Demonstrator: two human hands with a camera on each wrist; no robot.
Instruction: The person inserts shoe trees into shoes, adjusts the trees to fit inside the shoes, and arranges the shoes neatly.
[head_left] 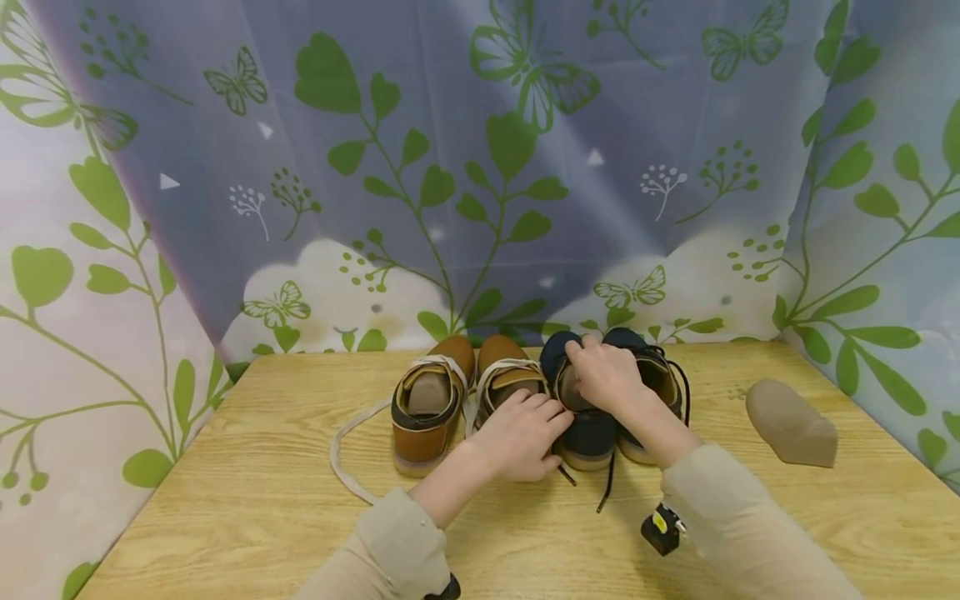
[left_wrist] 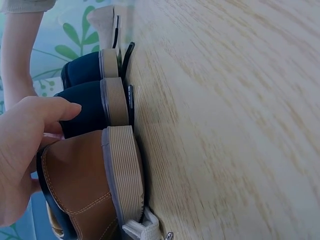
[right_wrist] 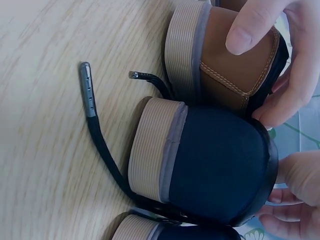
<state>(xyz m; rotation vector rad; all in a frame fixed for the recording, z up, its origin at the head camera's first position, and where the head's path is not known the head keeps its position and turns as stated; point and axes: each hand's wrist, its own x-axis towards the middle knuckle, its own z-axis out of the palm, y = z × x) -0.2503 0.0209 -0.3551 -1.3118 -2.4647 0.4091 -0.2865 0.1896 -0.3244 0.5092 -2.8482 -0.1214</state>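
A printed cloth [head_left: 637, 100] with butterflies and leaves hangs behind the wooden table [head_left: 225, 500], right behind the toes of four shoes in a row. On the right a loose brown insert [head_left: 791, 423] lies well apart from them. A pale lace [head_left: 335, 457] loops out on the left; a black lace [right_wrist: 105, 155] trails on the wood behind the dark pair. Beneath the right cuff [head_left: 697, 475] sits a black device [head_left: 662, 531] with a yellow mark.

The left hand [head_left: 522, 435] covers the heel of the right brown shoe [head_left: 498, 346] – its thumb stands apart from the fingers, which reach to the near edge of the left navy shoe [head_left: 587, 440]. The right hand [head_left: 606, 377] is bent over that navy shoe's opening; its inner fingers are hidden, so I cannot tell whether they grip anything. The right wrist and forearm partly cover the right navy shoe [head_left: 624, 337].

The left brown shoe [head_left: 422, 442] holds an insert; a similar shape shows in the right brown shoe – and in the left navy shoe an insert [head_left: 567, 390] is partly visible beside the right hand
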